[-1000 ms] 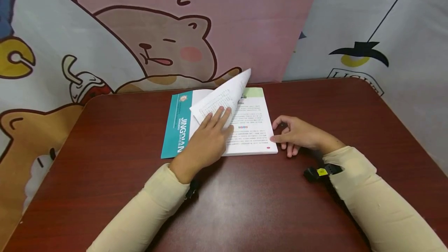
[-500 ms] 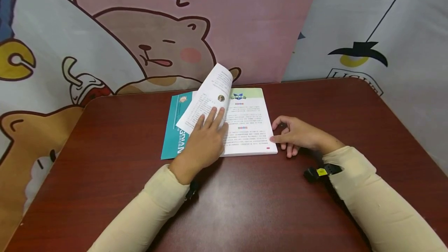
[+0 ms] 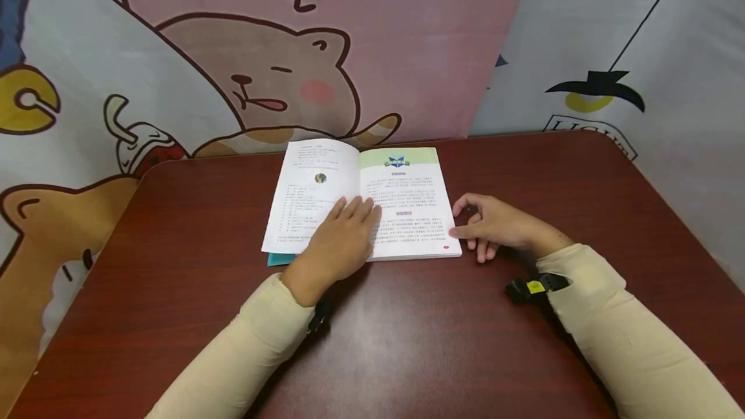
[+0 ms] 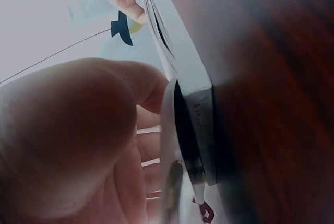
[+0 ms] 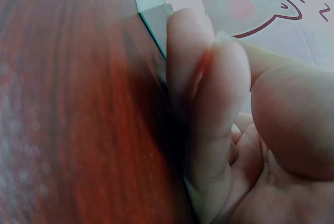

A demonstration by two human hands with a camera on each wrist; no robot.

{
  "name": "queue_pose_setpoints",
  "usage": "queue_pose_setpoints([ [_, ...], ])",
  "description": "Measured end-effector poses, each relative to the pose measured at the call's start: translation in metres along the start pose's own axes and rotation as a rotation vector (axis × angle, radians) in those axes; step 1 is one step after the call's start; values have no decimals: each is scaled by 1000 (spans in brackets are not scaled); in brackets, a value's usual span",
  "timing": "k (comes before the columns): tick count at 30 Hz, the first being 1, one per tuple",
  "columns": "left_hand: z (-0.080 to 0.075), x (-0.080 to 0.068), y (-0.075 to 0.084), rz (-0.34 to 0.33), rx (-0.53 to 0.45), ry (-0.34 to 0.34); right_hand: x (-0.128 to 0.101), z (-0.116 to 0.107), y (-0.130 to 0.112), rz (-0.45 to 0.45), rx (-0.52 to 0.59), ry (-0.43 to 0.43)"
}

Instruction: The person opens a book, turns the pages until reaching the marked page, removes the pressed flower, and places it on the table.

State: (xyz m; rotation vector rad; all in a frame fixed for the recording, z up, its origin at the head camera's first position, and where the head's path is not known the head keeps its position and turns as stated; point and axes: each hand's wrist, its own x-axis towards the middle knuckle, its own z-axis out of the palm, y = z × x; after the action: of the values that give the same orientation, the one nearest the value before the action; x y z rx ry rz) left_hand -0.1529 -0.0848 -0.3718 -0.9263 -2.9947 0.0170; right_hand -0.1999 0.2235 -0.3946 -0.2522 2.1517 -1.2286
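Note:
An open book (image 3: 407,193) with white printed pages lies on the table. Its left page (image 3: 314,173) carries a small round picture, and a strip of teal cover (image 3: 280,258) shows beneath that page's lower edge. My left hand (image 3: 343,238) rests across the lower gutter with its fingers extended over the pages. In the left wrist view the left hand (image 4: 104,145) is close above the book's lower edge. At the book's right edge, my right hand (image 3: 495,222) is loosely bent, the thumb tip at the page corner. The right wrist view shows its fingers (image 5: 219,98) bent near the table.
The dark reddish-brown table (image 3: 419,341) extends around the book. Behind it hangs a cartoon-printed cloth (image 3: 431,50) meeting the far table edge. A black wrist strap with a yellow label (image 3: 535,286) sits at the right wrist.
The raised page has swung over to the left and come down across the teal cover. My left hand has stayed near the gutter, shifting slightly downward. The right hand has not moved visibly.

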Motion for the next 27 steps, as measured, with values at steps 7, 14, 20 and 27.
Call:
queue_pose_setpoints([
  [7,1,1,2,-41,-75,-72,1,0,0,3,7,1],
  [14,-4,0,5,-64,-144,-139,1,-1,-1,4,9,-7],
  [20,-6,0,7,-93,-164,-183,1,0,-2,4,11,-10],
  [27,-4,-1,8,-89,-153,-188,0,1,-1,9,14,-8],
])
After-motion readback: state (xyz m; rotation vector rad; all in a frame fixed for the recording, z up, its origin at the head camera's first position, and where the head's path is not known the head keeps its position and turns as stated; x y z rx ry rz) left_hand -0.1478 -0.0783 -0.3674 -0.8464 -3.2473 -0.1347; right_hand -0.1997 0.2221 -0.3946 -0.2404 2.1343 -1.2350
